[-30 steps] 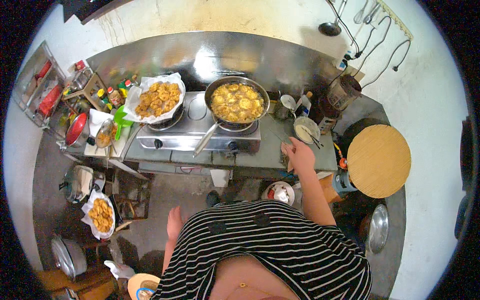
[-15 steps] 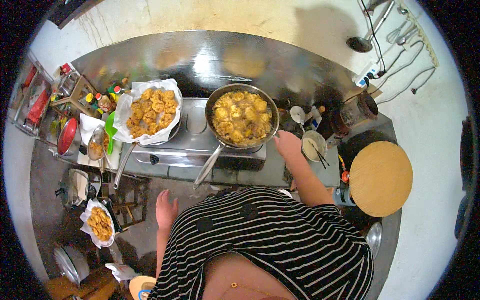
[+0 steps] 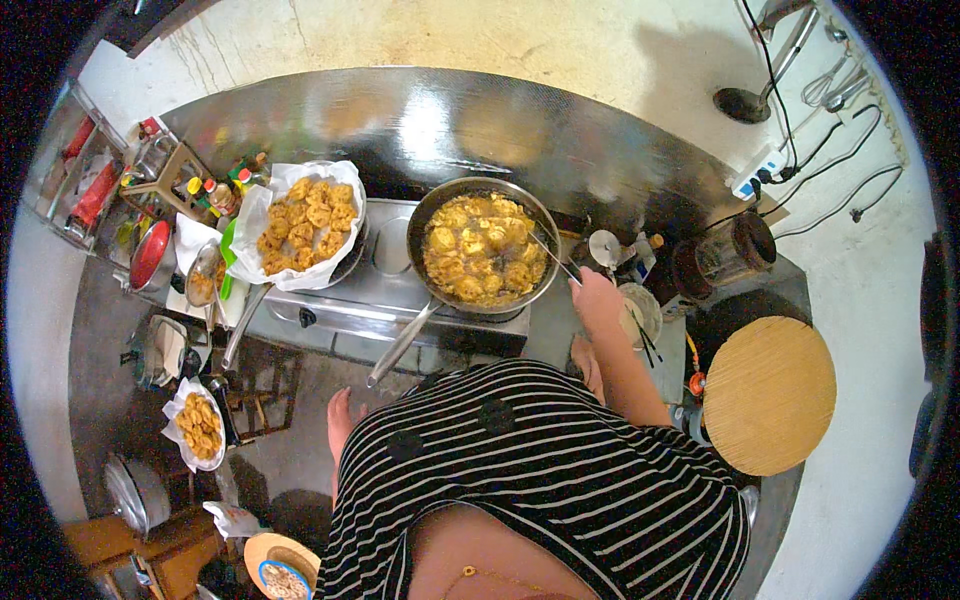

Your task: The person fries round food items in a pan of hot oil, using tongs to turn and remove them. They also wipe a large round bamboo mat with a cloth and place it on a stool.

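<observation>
A long-handled frying pan (image 3: 480, 308) stands on the right side of the stove, with golden battered pieces (image 3: 470, 240) bubbling in oil. My right hand (image 3: 598, 300) is closed round a thin metal utensil (image 3: 556, 256) at the pan's right rim. The utensil's tip reaches in among the frying pieces; its exact kind is unclear. My left hand (image 3: 343, 415) hangs low beside my body, fingers loosely apart, holding nothing. To the pan's left, a paper-lined pan (image 3: 252, 256) holds a pile of browned fried pieces (image 3: 308, 228).
A batter bowl (image 3: 643, 308) with chopsticks sits right of my right hand, near a round wooden board (image 3: 770, 395). A strainer (image 3: 205, 275), red bowl (image 3: 150, 255) and bottles (image 3: 221, 196) crowd the left. A plate of fried food (image 3: 197, 425) stands at lower left.
My right hand has risen a little to the right, and its utensil now reaches into the frying pieces. My left hand has drawn closer to my body. The whole view has shifted slightly.
</observation>
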